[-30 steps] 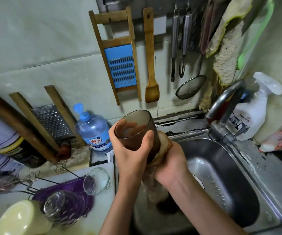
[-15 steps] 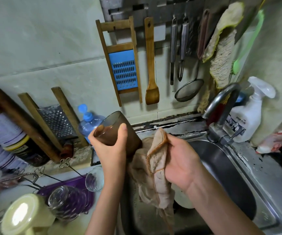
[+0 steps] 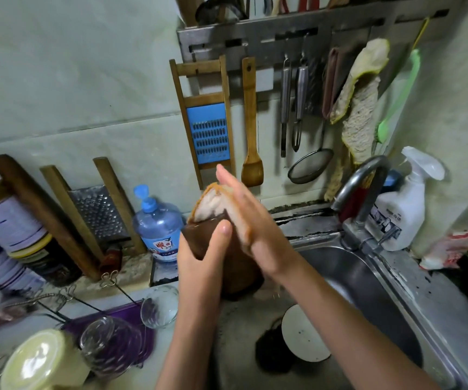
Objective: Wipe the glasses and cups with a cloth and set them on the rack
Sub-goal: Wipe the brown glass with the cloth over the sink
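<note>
My left hand (image 3: 203, 253) grips a brown tinted glass (image 3: 234, 273) held upright over the sink's left edge. A beige cloth (image 3: 210, 204) is stuffed into the glass's mouth and sticks out of the top. My right hand (image 3: 251, 218) lies against the cloth with its fingers straight, pressing it at the rim. To the lower left, clear glasses (image 3: 109, 340) (image 3: 160, 306) lie tipped on a wire rack (image 3: 58, 299) over a purple tray (image 3: 131, 313), beside a pale yellow cup (image 3: 40, 361).
The steel sink (image 3: 368, 299) holds a white dish (image 3: 303, 337) and a dark item. A tap (image 3: 359, 190) and spray bottle (image 3: 407, 209) stand at the right. A water bottle (image 3: 157, 223), graters and hanging utensils line the wall. Tins (image 3: 5, 220) are stacked at far left.
The cloth, which hung loose in my right hand beside the glass, is now pushed into the glass's mouth. My right hand's fingers have straightened, and the glass has turned upright.
</note>
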`<state>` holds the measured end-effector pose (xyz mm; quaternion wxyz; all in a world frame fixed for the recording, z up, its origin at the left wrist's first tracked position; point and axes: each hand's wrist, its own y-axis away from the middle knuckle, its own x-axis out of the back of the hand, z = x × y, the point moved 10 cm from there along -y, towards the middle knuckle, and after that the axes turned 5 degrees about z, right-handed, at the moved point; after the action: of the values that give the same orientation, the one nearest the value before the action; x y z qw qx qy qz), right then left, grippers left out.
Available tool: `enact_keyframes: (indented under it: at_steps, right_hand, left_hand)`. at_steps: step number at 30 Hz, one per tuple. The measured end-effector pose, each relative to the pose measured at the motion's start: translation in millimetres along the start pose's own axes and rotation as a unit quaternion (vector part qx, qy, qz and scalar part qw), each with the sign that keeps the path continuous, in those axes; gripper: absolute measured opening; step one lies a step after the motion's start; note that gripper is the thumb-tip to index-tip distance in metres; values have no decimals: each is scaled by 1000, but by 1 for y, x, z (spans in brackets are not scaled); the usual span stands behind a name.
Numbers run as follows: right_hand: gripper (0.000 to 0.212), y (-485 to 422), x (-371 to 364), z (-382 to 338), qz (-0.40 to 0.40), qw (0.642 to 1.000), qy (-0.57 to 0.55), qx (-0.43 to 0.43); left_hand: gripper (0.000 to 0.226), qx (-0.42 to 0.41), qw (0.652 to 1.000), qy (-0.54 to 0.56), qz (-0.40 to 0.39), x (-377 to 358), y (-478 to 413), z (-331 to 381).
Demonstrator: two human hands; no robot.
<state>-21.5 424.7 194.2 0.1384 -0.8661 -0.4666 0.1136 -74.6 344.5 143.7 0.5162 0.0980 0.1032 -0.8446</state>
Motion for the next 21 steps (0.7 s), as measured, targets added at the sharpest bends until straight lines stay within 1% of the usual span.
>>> enact_keyframes:
  at_steps: [1,2,3,4,5,6,7,9,11,13,14,15,16,18,20,21]
  right_hand:
    - [39,-3,2,6,-1,993,-95,-68]
    - [39,-3,3,14,7,976,-170,-134]
    - [42,-3,4,22,27,964,-205,-166]
    - [45,0,4,26,50,961,-207,-179]
    - [47,5,5,28,73,965,-175,-182]
    - [49,12,5,28,95,971,-136,-174]
    - [53,18,6,26,111,980,-93,-139]
    - [61,32,-2,8,108,993,-9,-47]
    - [65,43,-8,-1,116,991,63,23]
    - [61,45,-7,-7,120,985,97,78]
    - [57,40,-3,-9,120,985,88,84]
    - [52,32,3,-5,119,990,49,64]
    - [46,23,9,-2,117,992,-28,26]
    - [36,11,17,14,106,976,-178,-65]
    - [37,7,19,31,104,952,-257,-128]
    - [41,6,21,39,120,945,-264,-149]
  left_hand:
    - [69,-10,1000,-12,-6,0,3,3]
    - [70,-18,1000,-21,-13,-2,5,7]
    - [70,-26,999,-28,-21,-4,5,10]
    - [69,-32,999,-33,-29,-6,5,13]
    - [65,-40,998,-39,-31,-6,3,13]
    - [59,-49,997,-46,-26,-6,2,16]
    - [52,-58,997,-54,-21,-6,0,17]
    - [46,-72,994,-76,-15,-6,-3,20]
    - [53,-83,992,-89,-21,-9,-6,24]
    - [53,-68,993,-92,-32,-9,-7,19]
    - [56,-46,995,-79,-36,-9,-6,13]
    - [63,-19,997,-62,-37,-8,-5,7]
    - [70,6,998,-43,-43,-9,-1,2]
    - [74,25,997,-27,-64,-12,6,-3]
    - [70,24,996,-33,-76,-14,7,-3]
    - [69,14,996,-42,-79,-15,7,-2]
